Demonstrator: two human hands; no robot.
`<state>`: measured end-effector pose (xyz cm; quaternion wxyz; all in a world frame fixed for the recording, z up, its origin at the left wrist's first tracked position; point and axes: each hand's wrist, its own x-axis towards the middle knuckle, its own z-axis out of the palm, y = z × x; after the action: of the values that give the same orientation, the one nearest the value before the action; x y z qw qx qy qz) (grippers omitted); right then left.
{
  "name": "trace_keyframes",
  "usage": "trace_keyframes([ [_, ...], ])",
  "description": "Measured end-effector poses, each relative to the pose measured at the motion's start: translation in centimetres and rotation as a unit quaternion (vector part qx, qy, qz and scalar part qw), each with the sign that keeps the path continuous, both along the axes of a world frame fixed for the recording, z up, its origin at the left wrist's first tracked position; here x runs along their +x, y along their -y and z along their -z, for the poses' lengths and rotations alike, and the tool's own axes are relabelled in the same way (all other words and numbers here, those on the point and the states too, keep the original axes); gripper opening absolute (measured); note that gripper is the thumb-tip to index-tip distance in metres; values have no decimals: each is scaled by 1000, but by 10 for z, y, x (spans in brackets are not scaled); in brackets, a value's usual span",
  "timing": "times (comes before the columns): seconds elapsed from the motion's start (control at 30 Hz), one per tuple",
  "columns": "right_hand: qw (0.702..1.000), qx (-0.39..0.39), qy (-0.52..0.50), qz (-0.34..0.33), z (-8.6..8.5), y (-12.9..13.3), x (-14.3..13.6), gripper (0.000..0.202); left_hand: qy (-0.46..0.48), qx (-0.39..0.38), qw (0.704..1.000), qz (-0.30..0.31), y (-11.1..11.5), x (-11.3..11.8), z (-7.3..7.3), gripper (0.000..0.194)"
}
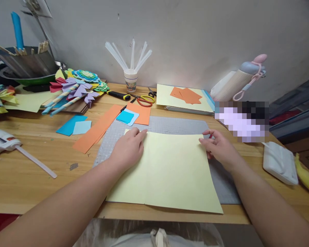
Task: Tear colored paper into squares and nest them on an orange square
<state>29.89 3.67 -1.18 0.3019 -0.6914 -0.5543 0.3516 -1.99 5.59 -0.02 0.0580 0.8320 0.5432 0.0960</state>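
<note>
A large pale yellow sheet [179,168] lies on the grey cutting mat [180,124], with a crease running down its left part. Its right side is raised a little and its front edge reaches the table's front edge. My left hand [130,147] rests on the sheet's upper left part, index finger pointing toward the crease, the other fingers curled, gripping nothing. At the sheet's upper right corner, my right hand [217,147] pinches the paper between thumb and fingers. Something small and red shows just behind that hand.
Orange strips [99,128], blue squares [125,116], scissors [145,100] and a cutter [119,95] lie behind the sheet. A glue gun [2,142] is at left, paper flowers [79,85] behind. A white device [279,163] and a banana [307,176] are at right.
</note>
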Motion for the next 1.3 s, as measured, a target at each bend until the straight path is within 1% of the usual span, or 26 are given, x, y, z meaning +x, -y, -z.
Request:
trace_keyframes([
  [0.1, 995, 12, -100, 6, 0, 8, -6, 49, 27, 5, 999, -16, 6, -7, -10, 45],
  [0.13, 992, 25, -120, 17, 0, 9, -8, 51, 31, 7, 999, -17, 7, -9, -14, 43],
  [0.2, 990, 53, -124, 39, 0, 6, -11, 54, 32, 7, 999, -16, 10, -12, -18, 41],
  [0.3, 992, 68, -92, 45, -2, -2, -13, 57, 21, -9, 1000, 0, 11, -12, -17, 42],
  [0.4, 994, 67, -62, 55, -2, -9, -11, 62, 1, -33, 999, 22, 11, -10, -6, 44],
  [0.5, 995, 68, -15, 71, 2, -8, -7, 60, -20, -55, 998, 25, 12, -8, 6, 50],
  [0.6, 994, 67, 55, 69, 6, -2, -4, 56, -39, -63, 997, 13, 13, -8, 13, 57],
  [0.73, 988, 68, 132, 46, 8, 5, -5, 52, -55, -69, 996, 6, 14, -6, 14, 60],
  [0.83, 985, 61, 157, 34, 9, 7, -5, 49, -63, -71, 995, 5, 14, -5, 14, 60],
  [1.0, 980, 55, 184, 48, 11, 8, -3, 47, -74, -75, 994, 4, 13, -4, 17, 60],
  [1.07, 984, 55, 159, 58, 10, 10, -2, 50, -75, -74, 994, 5, 11, -4, 18, 60],
  [1.17, 995, 41, 37, 85, 7, 19, -3, 59, -75, -74, 994, 3, 12, -5, 14, 62],
  [1.23, 993, 12, -49, 103, 4, 30, -6, 66, -74, -73, 995, -2, 17, -7, 9, 64],
  [1.3, 989, -19, -88, 114, 2, 45, -9, 72, -74, -70, 995, -5, 27, -10, 4, 62],
])
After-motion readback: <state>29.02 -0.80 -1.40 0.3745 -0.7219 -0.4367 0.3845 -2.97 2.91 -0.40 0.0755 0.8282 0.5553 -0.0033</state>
